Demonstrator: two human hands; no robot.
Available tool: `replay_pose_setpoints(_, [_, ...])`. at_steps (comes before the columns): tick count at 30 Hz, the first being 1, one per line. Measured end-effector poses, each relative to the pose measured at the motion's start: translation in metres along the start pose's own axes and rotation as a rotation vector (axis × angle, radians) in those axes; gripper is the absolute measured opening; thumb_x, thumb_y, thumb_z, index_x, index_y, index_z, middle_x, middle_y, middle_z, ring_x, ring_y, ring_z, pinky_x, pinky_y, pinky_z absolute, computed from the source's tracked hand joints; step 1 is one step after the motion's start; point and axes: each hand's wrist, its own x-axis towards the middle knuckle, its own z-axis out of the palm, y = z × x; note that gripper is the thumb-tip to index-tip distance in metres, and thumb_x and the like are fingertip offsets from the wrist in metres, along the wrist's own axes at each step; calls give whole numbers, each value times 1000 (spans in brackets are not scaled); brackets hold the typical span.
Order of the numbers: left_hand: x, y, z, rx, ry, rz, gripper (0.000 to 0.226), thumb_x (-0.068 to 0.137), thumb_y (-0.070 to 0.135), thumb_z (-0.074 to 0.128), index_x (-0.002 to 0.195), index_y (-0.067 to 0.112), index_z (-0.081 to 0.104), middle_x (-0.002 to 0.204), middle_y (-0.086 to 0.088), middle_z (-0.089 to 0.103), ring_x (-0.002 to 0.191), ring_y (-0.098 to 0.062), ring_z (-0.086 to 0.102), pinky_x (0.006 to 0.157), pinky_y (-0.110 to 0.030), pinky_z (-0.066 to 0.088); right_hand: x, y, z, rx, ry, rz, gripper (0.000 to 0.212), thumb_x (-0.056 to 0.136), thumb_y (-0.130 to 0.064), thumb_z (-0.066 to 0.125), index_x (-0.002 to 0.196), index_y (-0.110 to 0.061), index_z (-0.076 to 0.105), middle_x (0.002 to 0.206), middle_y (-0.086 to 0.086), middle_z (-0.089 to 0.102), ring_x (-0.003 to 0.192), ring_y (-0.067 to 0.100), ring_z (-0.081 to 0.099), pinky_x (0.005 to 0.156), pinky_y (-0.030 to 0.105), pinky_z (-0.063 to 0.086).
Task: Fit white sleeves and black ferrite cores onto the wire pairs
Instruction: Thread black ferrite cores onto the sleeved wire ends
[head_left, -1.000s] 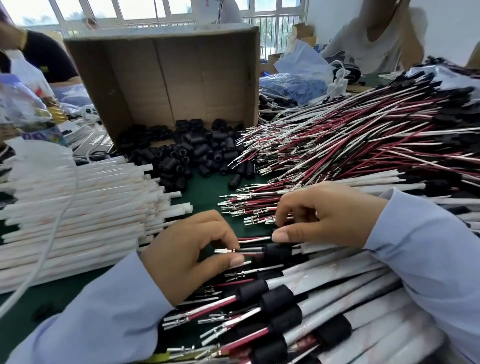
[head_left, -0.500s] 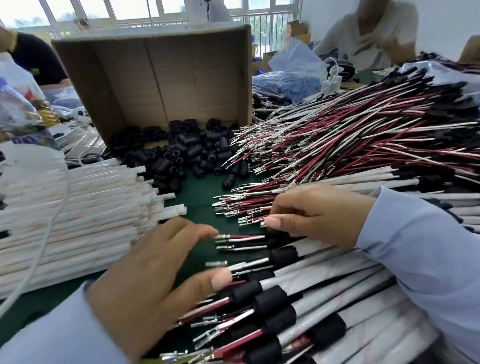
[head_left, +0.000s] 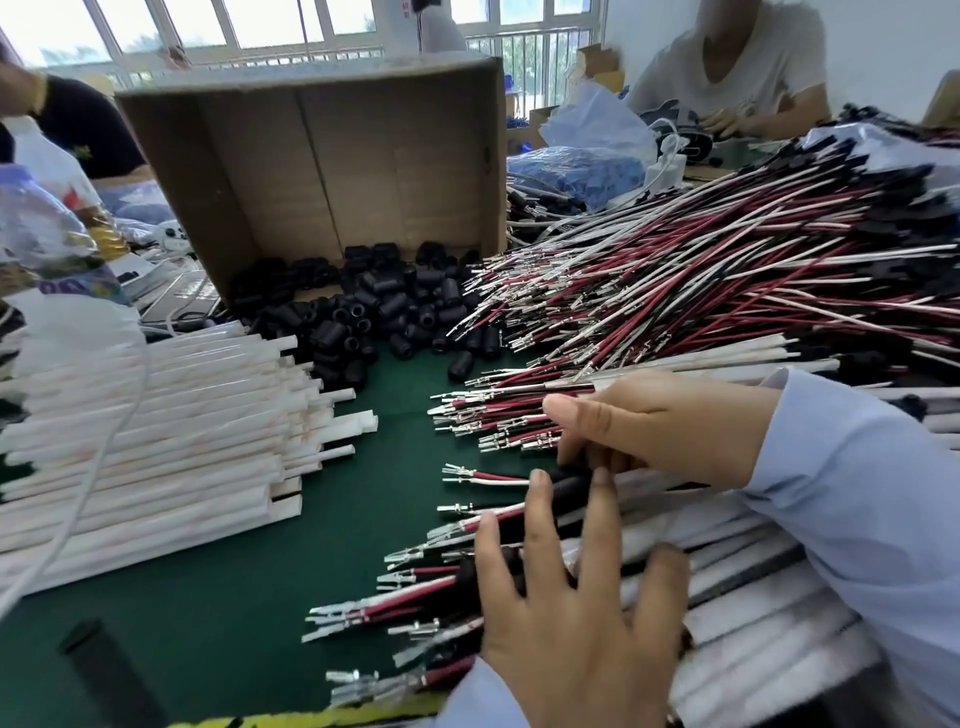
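Note:
My left hand lies flat, fingers spread, on the finished wire pairs at the lower right, which carry black cores and white sleeves. My right hand rests just above it, fingers curled at the edge of the bare red-and-white wire pairs; whether it grips a wire is hidden. Loose black ferrite cores spill out of a cardboard box lying on its side. White sleeves are stacked at the left.
Green mat shows between the sleeve stack and the finished pairs. A white cable crosses the sleeves. A plastic bottle stands at far left. Blue bagged parts and two other people sit beyond the box.
My left hand let go of the wire end it pinched and moved right, now spread flat on the finished pile. My right hand opened somewhat and stayed by the bare wire ends.

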Motion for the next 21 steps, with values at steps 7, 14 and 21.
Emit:
replay_pose_setpoints(7, [43, -57, -53, -142, -367, 110, 57, 48, 56, 58, 96, 45, 30, 103, 20, 37, 77, -12, 54, 69, -29, 41, -21, 13, -11, 183, -264, -208, 81, 46, -85, 59, 121, -54, 47, 120, -21, 58, 112, -5, 54, 98, 20, 45])
replay_pose_setpoints(14, [27, -77, -48, -182, -134, 78, 59, 54, 75, 55, 99, 45, 32, 99, 23, 40, 81, 3, 47, 73, -25, 38, -24, 11, 35, -497, -72, -138, 129, 53, -79, 66, 144, -41, -18, 102, -14, 22, 96, 6, 25, 83, 25, 30])
replay_pose_setpoints(21, [-25, -118, -70, -439, 320, -151, 46, 68, 65, 55, 109, 46, 51, 109, 24, 56, 101, 11, 53, 72, -14, 47, -36, 9, 43, -539, 88, -85, 109, 69, -53, 62, 143, -39, -16, 119, -12, 31, 97, 10, 35, 74, 24, 31])
